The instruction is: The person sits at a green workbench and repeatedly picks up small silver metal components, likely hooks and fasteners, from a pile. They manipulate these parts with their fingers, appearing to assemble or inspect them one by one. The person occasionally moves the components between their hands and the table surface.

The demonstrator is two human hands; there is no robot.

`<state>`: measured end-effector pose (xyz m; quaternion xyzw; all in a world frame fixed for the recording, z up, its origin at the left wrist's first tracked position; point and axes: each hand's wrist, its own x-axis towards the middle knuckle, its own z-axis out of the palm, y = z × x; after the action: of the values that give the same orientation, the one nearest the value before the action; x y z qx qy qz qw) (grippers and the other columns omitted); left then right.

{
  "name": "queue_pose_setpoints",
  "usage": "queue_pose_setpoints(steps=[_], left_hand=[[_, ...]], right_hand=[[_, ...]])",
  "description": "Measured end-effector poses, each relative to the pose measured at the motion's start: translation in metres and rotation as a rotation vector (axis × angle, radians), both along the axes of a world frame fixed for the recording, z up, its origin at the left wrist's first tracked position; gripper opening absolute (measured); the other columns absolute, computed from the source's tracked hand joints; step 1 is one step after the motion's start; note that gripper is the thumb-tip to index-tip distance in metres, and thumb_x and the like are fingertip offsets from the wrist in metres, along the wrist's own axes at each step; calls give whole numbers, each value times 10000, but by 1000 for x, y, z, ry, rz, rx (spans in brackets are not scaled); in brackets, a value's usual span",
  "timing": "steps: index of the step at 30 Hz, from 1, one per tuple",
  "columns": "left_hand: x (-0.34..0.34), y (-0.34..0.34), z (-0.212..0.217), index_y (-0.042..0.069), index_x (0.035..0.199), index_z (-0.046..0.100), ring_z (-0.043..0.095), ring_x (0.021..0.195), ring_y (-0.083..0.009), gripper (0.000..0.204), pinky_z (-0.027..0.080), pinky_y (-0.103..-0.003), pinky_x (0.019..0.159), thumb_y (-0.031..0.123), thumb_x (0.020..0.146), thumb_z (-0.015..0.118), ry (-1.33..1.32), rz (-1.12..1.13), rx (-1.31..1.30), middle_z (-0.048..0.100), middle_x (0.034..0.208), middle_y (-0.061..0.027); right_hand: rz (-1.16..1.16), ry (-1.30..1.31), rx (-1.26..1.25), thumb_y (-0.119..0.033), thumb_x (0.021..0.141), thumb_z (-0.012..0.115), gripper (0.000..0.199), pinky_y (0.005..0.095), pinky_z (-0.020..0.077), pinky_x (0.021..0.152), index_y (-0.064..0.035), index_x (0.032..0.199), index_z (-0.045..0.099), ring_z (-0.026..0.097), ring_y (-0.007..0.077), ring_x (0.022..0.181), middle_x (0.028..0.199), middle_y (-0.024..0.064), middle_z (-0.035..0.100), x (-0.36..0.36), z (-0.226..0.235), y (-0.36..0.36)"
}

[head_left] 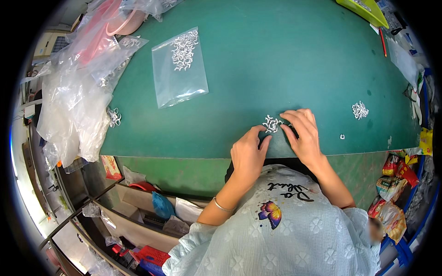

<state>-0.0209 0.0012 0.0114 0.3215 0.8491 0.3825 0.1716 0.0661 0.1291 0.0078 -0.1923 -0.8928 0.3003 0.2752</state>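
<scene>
Between my hands, near the table's front edge, lies a small heap of silvery curved metal pieces (271, 124). My left hand (247, 152) is at the heap's left side, its index fingertip against or very close to the pieces. A gap shows between its thumb and index finger. On the other side my right hand (305, 133) curves over, thumb and index fingertip parted at the heap's right edge. No piece is visibly gripped in either hand. Further off to the left, a clear plastic bag (179, 87) lies flat with many similar silvery pieces (185, 49) in its upper part.
Another silvery heap (360, 110) lies to the right, with a single small piece (342, 136) nearer me. Large clear plastic bags (73, 106) cover the table's left side beside a pink basin (126, 23). A lime-green tray (366, 11) and a red pencil (383, 43) are at far right.
</scene>
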Motion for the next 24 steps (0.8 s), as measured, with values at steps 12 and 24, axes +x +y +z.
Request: queue_pose_setpoints(steps=[12,24], left_hand=[[1,5,16,48,913,657,289,449,-80,237,250,-253,413,21,688,727,-221,-47,230,316,502,-5],[3,8,23,37,836,700,290,471,-53,184,208,-237,424,10,661,748,-207,-145,427,355,524,17]], right_hand=[[-12,160,-1289,51,763,646,188,232,473,690,4,938,595,595,111,769,840,62,650,17,3,-5],[-19,22,-1198,5,792,641,163,228,453,725,1,948,594,610,116,787,846,60,658,28,28,-6]])
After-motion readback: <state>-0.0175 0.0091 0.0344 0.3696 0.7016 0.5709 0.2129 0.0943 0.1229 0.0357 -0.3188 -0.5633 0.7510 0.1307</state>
